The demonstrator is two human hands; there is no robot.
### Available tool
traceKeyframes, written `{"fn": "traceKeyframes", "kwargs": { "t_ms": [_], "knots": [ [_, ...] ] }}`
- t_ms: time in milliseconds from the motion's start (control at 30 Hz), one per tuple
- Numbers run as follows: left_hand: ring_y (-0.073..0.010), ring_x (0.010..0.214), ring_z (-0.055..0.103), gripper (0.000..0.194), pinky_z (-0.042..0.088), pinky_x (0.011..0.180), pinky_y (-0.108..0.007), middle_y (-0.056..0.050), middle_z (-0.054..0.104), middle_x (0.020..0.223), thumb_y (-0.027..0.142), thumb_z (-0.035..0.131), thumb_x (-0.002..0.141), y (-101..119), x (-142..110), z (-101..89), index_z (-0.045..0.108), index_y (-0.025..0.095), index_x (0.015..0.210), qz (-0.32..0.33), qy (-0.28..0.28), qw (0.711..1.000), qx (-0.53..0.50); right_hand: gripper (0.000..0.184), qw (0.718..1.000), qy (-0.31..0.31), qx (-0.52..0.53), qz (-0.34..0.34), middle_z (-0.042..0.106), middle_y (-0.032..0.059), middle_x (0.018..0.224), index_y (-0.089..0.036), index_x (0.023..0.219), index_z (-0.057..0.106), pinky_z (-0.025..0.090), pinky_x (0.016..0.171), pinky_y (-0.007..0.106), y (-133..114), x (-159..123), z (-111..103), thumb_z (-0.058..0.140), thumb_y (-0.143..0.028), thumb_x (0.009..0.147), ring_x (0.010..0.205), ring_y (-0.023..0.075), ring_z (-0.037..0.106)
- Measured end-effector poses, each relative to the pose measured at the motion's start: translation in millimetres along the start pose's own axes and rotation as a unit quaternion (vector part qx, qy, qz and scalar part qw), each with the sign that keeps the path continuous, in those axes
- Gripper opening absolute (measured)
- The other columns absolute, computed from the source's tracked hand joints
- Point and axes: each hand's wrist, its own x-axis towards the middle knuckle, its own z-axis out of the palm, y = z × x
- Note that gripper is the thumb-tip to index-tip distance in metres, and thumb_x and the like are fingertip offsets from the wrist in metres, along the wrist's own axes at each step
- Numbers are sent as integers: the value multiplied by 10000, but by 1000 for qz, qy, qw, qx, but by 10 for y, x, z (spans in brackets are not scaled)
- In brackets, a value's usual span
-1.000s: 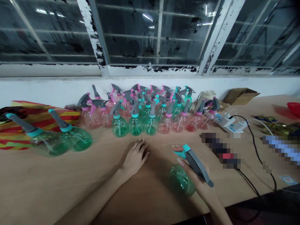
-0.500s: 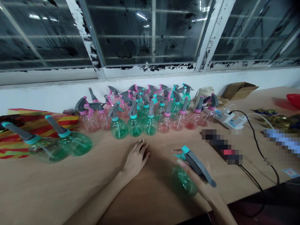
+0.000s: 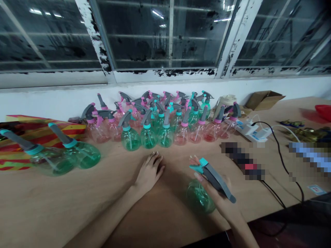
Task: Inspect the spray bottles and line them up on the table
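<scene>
Red and yellow stripes mark one cloth (image 3: 74,131) at far left, its left end cut off. In front stand two green bottles (image 3: 85,155), overlapping. Along the far middle of the desk (image 3: 113,165), a pack of spray bottles (image 3: 130,139) shows three green, then four pink at its front; those behind overlap too much to count. Nearer, the left hand (image 3: 149,174) lies on the wood, fingers loosely spread. To its right, one green spray bottle (image 3: 200,196) is in the right hand (image 3: 219,203), fingers closed round its neck, partly hidden by the grey head; whether its base touches the desk is unclear. Farther right, two pixelated objects (image 3: 243,162) cannot be identified, and one red item (image 3: 323,112) is cut off.
</scene>
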Motion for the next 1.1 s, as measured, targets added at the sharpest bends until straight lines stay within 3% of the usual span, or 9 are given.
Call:
{"fn": "traceKeyframes", "kwargs": {
  "t_ms": [100, 300, 467, 700, 867, 933, 1000, 1100],
  "knots": [
    [-275, 1265, 414, 350, 346, 1046, -435, -150, 495, 1320, 315, 414, 944, -1, 0, 3, 541, 109, 1197, -1, 4, 1000, -7, 320, 999, -26, 27, 17, 707, 66, 1030, -236, 1071, 675, 526, 841, 390, -5, -4, 2, 607, -393, 800, 972, 276, 654],
    [-282, 1265, 409, 340, 341, 1046, -448, -155, 501, 1310, 312, 430, 938, 1, 1, -15, 548, 107, 1182, -5, 7, 999, -48, 206, 999, -13, -16, 32, 722, 60, 815, -227, 894, 701, 558, 629, 341, -75, -58, 69, 586, -382, 822, 750, 252, 692],
    [-274, 1243, 432, 304, 364, 1027, -440, -145, 516, 1279, 297, 430, 939, 36, -8, -62, 551, 123, 1158, -8, 14, 996, -86, 228, 999, -36, 12, -21, 711, 44, 937, -261, 1000, 682, 535, 776, 334, -157, -107, 173, 586, -370, 823, 912, 239, 667],
    [-180, 1058, 569, 250, 460, 926, -346, -49, 612, 1087, 302, 355, 977, 280, -109, -272, 556, 203, 1089, 9, 14, 987, -160, 339, 1000, -4, 2, -12, 700, 51, 764, -182, 1040, 683, 541, 642, 335, -122, -147, 215, 604, -406, 799, 664, 209, 649],
    [-208, 1059, 556, 237, 448, 927, -376, -65, 590, 1087, 309, 404, 945, 495, -325, -448, 520, 200, 1120, 28, -11, 969, -244, 301, 999, 6, 4, -40, 684, 47, 780, -182, 981, 680, 518, 683, 316, -92, -155, 242, 624, -403, 785, 698, 193, 636],
    [-238, 1100, 528, 352, 426, 952, -406, -82, 557, 1150, 342, 504, 887, 593, -442, -506, 459, 204, 1208, 29, -31, 967, -252, 292, 998, 7, -1, -59, 643, 20, 681, -183, 962, 674, 502, 633, 306, -104, -159, 282, 622, -408, 784, 623, 176, 603],
    [-287, 1167, 475, 590, 397, 979, -452, -116, 502, 1234, 393, 611, 800, 697, -565, -548, 365, 201, 1300, 12, -41, 970, -239, 247, 997, 6, -1, -73, 594, -5, 614, -187, 900, 670, 483, 595, 294, -135, -166, 355, 618, -403, 790, 571, 161, 573],
    [-345, 1263, 369, 829, 364, 1003, -502, -167, 395, 1339, 422, 683, 723, 829, -752, -563, 228, 188, 1375, -24, -47, 973, -225, 206, 995, -7, 23, -94, 604, 2, 658, -185, 843, 653, 480, 618, 286, -213, -183, 527, 627, -383, 791, 618, 159, 593]
  ]
}}
